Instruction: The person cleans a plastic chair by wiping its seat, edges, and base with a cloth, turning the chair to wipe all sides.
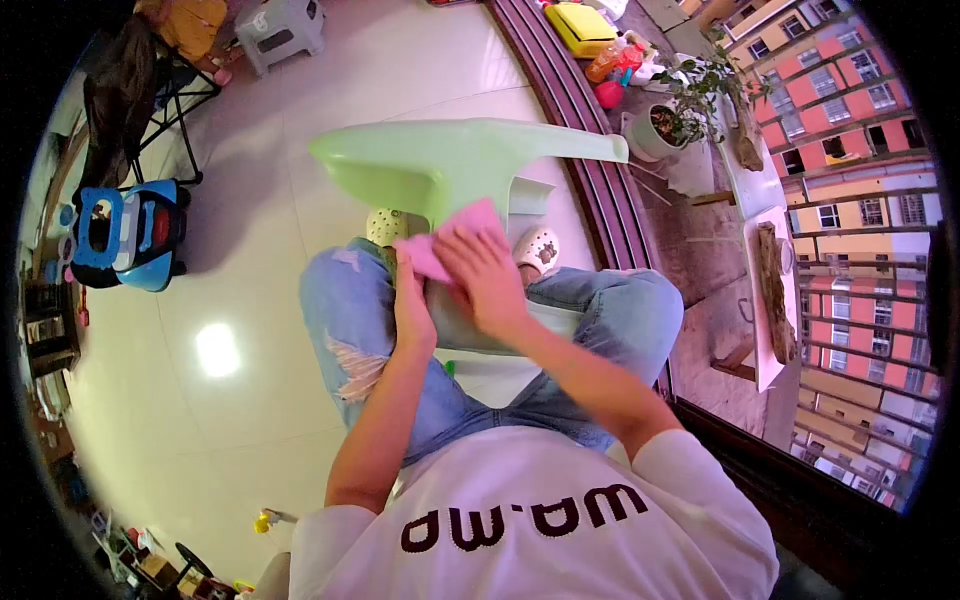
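Note:
A pale green plastic piece (470,150), wide at its left end and narrowing to an arm at the right, stands in front of my knees. My right hand (482,275) presses a pink cloth (470,225) against its near part, fingers spread over the cloth. On the left, my left hand (412,305) is upright beside the cloth's lower left edge, its fingertips at the cloth; whether it pinches it is hard to tell. The lower part of the green piece lies between my legs, partly hidden by my hands and forearms.
A grey stool (282,35) stands at the upper left, with a blue toy case (130,235) below it. Dark door tracks (590,140) run along the right. Past them are a potted plant (655,132) and a yellow box (582,28).

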`<action>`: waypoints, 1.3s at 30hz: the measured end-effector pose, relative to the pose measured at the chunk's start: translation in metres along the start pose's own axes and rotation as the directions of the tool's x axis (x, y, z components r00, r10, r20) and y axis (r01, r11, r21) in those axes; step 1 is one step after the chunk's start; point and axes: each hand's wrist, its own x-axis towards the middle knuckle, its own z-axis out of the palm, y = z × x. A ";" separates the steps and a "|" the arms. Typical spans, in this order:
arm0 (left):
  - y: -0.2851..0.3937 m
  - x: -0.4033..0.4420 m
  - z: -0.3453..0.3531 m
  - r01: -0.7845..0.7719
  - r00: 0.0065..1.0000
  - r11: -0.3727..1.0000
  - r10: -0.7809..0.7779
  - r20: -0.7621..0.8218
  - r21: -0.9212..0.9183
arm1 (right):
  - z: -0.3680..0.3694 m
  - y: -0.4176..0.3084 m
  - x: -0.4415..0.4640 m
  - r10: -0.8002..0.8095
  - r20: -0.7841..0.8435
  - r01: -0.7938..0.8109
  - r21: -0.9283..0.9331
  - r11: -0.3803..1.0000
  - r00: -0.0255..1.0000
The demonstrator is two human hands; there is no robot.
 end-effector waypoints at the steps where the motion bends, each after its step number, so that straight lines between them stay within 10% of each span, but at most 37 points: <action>1: 0.000 0.002 -0.002 0.023 0.999 0.995 -0.027 -0.039 -0.095 | 0.002 -0.014 -0.017 0.040 0.007 -0.041 0.034 0.999 0.999; 11: -0.001 0.001 -0.015 0.018 1.000 0.999 -0.018 -0.004 -0.051 | 0.002 0.028 0.057 -0.027 -0.063 0.021 -0.087 0.996 0.998; 16: 0.001 0.000 -0.022 0.032 0.994 0.999 -0.031 0.104 -0.002 | 0.002 0.100 0.138 0.188 0.013 -0.186 -0.105 0.977 0.982; 18: 0.005 -0.001 -0.021 0.061 0.995 0.998 -0.058 0.079 -0.030 | 0.011 0.113 0.144 0.086 -0.282 -0.144 -0.192 0.971 0.956; 32: -0.002 -0.002 -0.029 0.075 0.988 0.951 -0.112 -0.108 -0.299 | 0.009 -0.043 -0.053 -0.011 0.071 0.010 0.014 1.000 0.997; 39: -0.001 -0.006 -0.026 0.064 0.993 0.963 -0.087 -0.079 -0.260 | 0.008 0.010 0.010 -0.045 0.025 0.045 -0.029 0.999 0.999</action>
